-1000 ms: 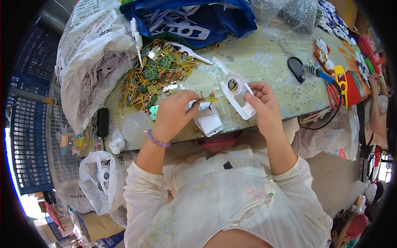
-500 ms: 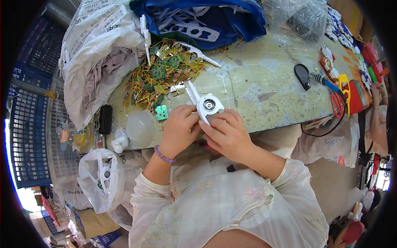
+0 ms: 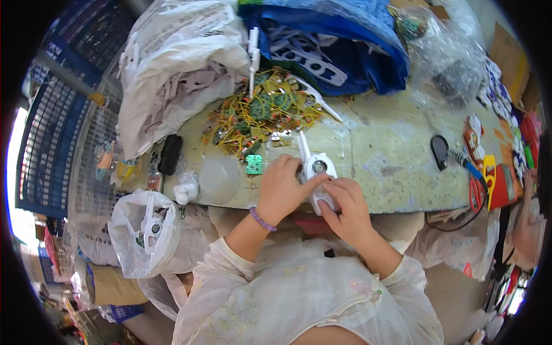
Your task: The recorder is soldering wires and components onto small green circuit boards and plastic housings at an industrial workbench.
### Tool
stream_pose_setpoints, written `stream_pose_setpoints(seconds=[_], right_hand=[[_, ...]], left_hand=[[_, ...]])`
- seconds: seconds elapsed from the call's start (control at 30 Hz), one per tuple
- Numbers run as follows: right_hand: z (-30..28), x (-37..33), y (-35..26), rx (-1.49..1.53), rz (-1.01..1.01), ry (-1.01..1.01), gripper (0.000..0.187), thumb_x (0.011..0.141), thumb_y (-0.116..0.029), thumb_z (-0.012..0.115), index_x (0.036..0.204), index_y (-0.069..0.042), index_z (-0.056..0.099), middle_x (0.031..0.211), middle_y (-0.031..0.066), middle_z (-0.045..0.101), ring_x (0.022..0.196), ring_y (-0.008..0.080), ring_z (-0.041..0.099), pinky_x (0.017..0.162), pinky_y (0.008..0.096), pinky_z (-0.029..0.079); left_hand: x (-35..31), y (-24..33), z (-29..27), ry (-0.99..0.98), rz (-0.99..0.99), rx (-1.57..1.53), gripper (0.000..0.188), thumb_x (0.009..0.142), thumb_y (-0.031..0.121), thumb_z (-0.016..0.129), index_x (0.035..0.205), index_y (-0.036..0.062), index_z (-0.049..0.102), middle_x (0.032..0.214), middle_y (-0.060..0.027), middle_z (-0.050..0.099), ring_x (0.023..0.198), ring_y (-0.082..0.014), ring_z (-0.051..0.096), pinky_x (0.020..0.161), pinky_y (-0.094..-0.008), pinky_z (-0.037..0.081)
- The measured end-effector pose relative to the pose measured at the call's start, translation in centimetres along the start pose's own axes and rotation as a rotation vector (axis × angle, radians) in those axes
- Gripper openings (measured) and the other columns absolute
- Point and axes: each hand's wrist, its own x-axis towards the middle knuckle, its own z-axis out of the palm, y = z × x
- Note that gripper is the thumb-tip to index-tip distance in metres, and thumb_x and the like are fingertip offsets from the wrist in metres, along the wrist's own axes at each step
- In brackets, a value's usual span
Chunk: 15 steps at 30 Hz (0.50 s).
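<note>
A white plastic housing (image 3: 318, 165), with a dark ring-shaped part in its round middle and a narrow arm pointing away from me, is held between both hands over the table's near edge. My left hand (image 3: 282, 190) closes on its left side, the thumb laid across toward the lower end. My right hand (image 3: 349, 210) pinches the lower end from the right. Just left of my left hand lies a small green circuit board (image 3: 254, 165). Beyond the hands is a tangled heap of circuit boards with yellow wires (image 3: 259, 115), one white arm-shaped part (image 3: 319, 99) at its right side.
A blue bag (image 3: 368, 63) of white plastic parts and a white sack (image 3: 172, 63) stand behind the heap. At right are a soldering iron (image 3: 460, 158), red-handled scissors (image 3: 476, 192) and a yellow tool (image 3: 489, 178). A plastic bag (image 3: 129, 247) with housings hangs at lower left.
The view has shifted, so the tabletop sits differently in the picture. The housing has turned more upright. My left thumb now reaches across it, and my right fingers have moved onto its lower end.
</note>
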Motion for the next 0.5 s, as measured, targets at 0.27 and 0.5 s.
stream_pose_setpoints(seconds=[0.27,0.5], right_hand=[[-1.7,0.2,-0.4,0.17,-0.079,-0.02,0.032,0.066,0.002,0.072,0.095,-0.003,0.06,0.102,0.0128,0.057,0.092,0.0308,0.055,0.08,0.043,0.046],[-15.5,7.5,-5.5,1.388,-1.091,-0.885,0.022,0.091,-0.026,0.041,0.101,-0.016,0.057,0.096,0.0104,0.06,0.079,0.0245,0.059,0.067,0.0413,0.047]], left_hand=[[-0.7,-0.6,1.0,-0.082,-0.35,-1.091,0.057,0.072,0.016,0.08,0.114,-0.0014,0.045,0.105,-0.0097,0.059,0.093,-0.0144,0.057,0.079,-0.0285,0.048],[-4.0,-7.6,-14.1,0.003,-0.534,-0.865,0.037,0.074,0.01,0.072,0.107,-0.0001,0.058,0.093,-0.0033,0.063,0.085,-0.0113,0.06,0.076,-0.0255,0.049]])
